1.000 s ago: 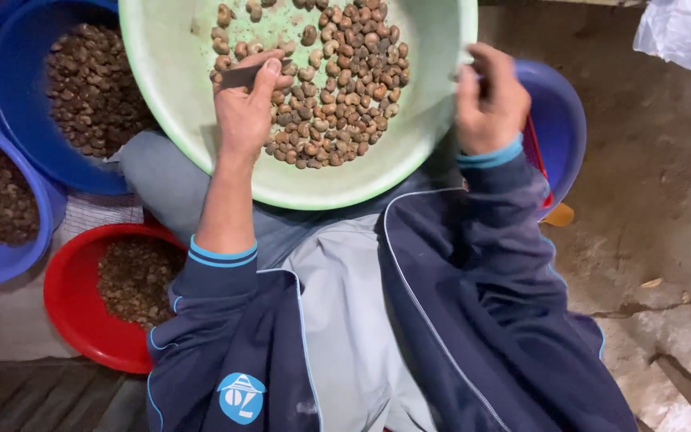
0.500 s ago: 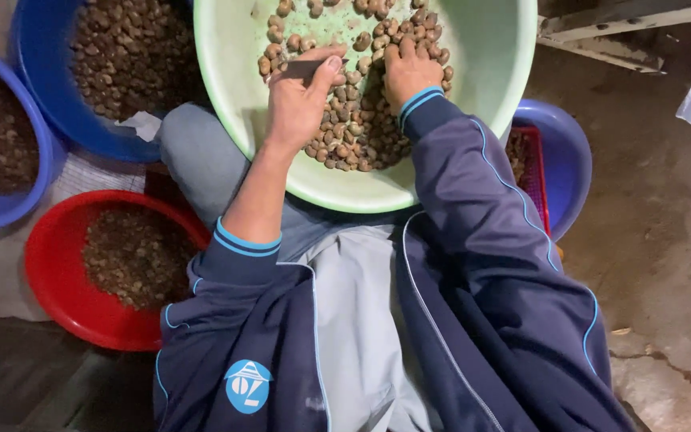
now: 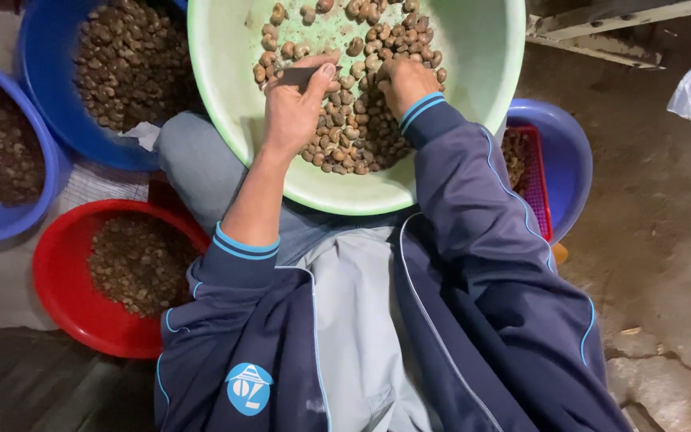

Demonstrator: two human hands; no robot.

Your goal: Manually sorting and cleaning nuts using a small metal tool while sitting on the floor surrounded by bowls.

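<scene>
- Left hand (image 3: 293, 104): forearm bare, angled into green basin (image 3: 481, 48), grip clamped on a small dark blade (image 3: 299, 76).
- Right hand (image 3: 403, 80): palm down on nuts (image 3: 353, 136), fingers curled; grip state cannot be told.

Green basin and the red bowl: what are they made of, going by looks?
Green basin: probably moulded plastic, with an even pale colour, a smooth rolled rim and a scuffed, dusty inside. Red bowl: likely plastic too, glossy with a soft sheen along its rim. Neither shows metal glint or glaze.

Three blue basins (image 3: 49, 48), one red (image 3: 57, 296), one green (image 3: 481, 48)
</scene>
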